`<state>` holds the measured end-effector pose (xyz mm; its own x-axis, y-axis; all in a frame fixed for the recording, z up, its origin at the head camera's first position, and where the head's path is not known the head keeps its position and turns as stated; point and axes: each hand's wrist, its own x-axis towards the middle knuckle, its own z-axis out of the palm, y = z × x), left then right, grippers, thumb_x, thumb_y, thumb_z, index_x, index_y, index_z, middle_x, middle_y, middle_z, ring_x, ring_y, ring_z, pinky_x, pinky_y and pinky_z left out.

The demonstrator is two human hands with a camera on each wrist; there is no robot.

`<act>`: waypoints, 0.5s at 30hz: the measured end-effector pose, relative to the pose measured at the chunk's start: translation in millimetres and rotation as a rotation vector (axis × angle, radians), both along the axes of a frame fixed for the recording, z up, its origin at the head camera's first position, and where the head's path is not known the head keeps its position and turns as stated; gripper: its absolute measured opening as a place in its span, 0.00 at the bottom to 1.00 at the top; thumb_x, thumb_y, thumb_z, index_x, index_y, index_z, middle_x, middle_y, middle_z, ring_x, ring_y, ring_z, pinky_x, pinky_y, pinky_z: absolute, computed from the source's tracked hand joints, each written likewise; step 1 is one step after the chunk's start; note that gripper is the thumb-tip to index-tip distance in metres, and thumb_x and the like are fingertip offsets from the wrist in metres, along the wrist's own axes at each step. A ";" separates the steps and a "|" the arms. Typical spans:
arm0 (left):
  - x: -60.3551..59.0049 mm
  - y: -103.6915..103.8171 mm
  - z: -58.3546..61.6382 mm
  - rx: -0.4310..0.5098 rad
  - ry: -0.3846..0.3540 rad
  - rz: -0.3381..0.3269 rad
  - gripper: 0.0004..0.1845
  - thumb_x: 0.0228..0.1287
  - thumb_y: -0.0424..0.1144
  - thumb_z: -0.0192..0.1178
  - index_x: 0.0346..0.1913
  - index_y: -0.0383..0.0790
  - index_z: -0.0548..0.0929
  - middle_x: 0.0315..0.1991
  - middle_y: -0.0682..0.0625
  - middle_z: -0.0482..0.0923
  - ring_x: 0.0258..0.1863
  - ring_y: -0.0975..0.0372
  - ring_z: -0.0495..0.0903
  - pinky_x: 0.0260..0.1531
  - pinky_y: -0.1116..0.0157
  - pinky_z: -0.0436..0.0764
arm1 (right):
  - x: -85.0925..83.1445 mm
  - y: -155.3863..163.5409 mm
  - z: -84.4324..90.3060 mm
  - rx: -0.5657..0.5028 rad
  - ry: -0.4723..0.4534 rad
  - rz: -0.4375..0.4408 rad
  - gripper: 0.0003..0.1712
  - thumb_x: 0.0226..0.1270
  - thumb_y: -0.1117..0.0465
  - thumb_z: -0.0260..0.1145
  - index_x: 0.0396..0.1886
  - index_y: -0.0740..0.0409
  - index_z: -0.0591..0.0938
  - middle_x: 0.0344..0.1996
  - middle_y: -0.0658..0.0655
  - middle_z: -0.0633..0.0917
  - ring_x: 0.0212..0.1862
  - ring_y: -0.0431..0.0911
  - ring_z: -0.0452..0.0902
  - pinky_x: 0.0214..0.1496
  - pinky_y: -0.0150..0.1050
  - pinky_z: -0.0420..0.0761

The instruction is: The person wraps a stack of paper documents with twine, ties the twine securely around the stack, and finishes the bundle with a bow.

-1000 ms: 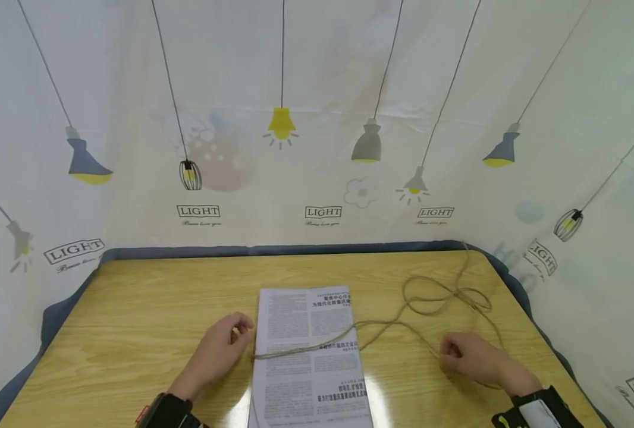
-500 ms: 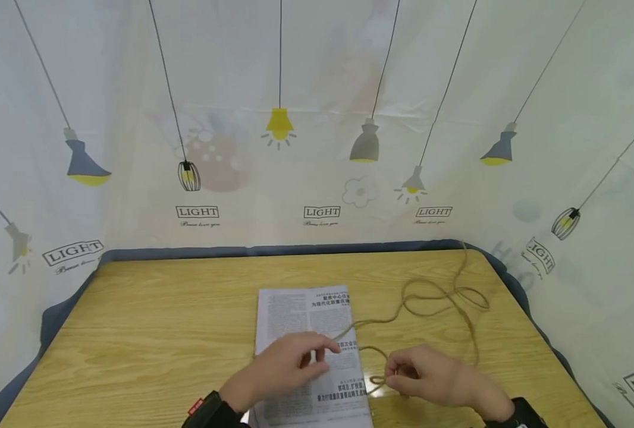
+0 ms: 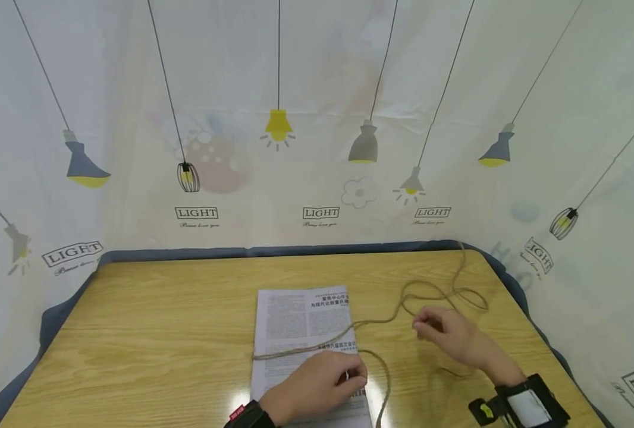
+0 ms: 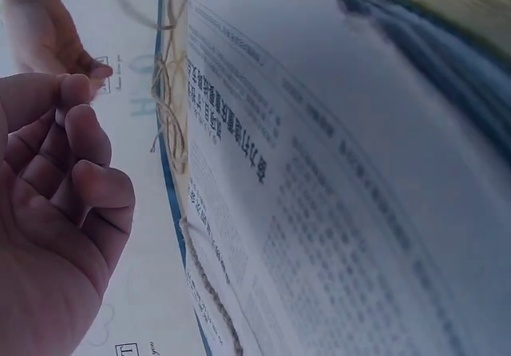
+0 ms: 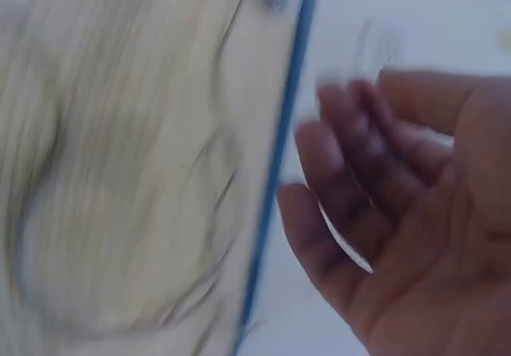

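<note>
A folded newspaper [image 3: 295,321] lies in the middle of the wooden table [image 3: 162,333], with brown twine [image 3: 301,352] running across it. My left hand [image 3: 317,389] rests on the paper's lower right corner. In the left wrist view its fingers [image 4: 80,172] are curled with nothing visible in them, and the twine [image 4: 169,100] runs beside them along the newspaper [image 4: 335,180]. My right hand [image 3: 445,336] hovers to the right of the paper with curled fingers. In the blurred right wrist view a thin pale strand crosses its fingers [image 5: 351,212].
Loose twine loops [image 3: 445,297] lie on the table's far right and trail over the back edge. A strand curves down off the near edge [image 3: 381,398]. A white curtain printed with lamps [image 3: 317,148] closes in the table on three sides.
My left hand slid from the left edge of the newspaper across to its lower right corner. My right hand came in to the paper's right edge, then drew back up and to the right.
</note>
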<state>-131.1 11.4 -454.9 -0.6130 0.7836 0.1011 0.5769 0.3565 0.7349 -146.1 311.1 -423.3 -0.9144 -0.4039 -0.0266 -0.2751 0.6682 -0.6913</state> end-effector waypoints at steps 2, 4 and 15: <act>0.2 -0.1 -1.7 -0.012 -0.008 0.010 0.11 0.76 0.47 0.49 0.38 0.52 0.82 0.28 0.67 0.76 0.24 0.79 0.68 0.27 0.78 0.71 | -9.4 20.9 -7.7 0.105 0.088 -0.128 0.08 0.73 0.61 0.59 0.45 0.60 0.79 0.37 0.57 0.83 0.36 0.40 0.77 0.38 0.37 0.78; 0.8 1.4 -3.9 -0.039 0.004 0.013 0.10 0.75 0.46 0.51 0.39 0.53 0.82 0.29 0.67 0.76 0.25 0.79 0.69 0.28 0.78 0.71 | -15.5 37.7 -16.3 0.188 0.143 -0.218 0.11 0.71 0.62 0.61 0.49 0.64 0.79 0.43 0.61 0.82 0.42 0.49 0.79 0.44 0.44 0.79; 27.3 49.9 -11.5 -0.256 0.307 -0.343 0.11 0.70 0.51 0.55 0.49 0.60 0.83 0.45 0.68 0.79 0.36 0.84 0.73 0.32 0.86 0.67 | -34.2 59.8 -55.5 0.292 0.187 -0.261 0.16 0.65 0.62 0.67 0.50 0.63 0.81 0.47 0.64 0.83 0.50 0.61 0.79 0.49 0.55 0.78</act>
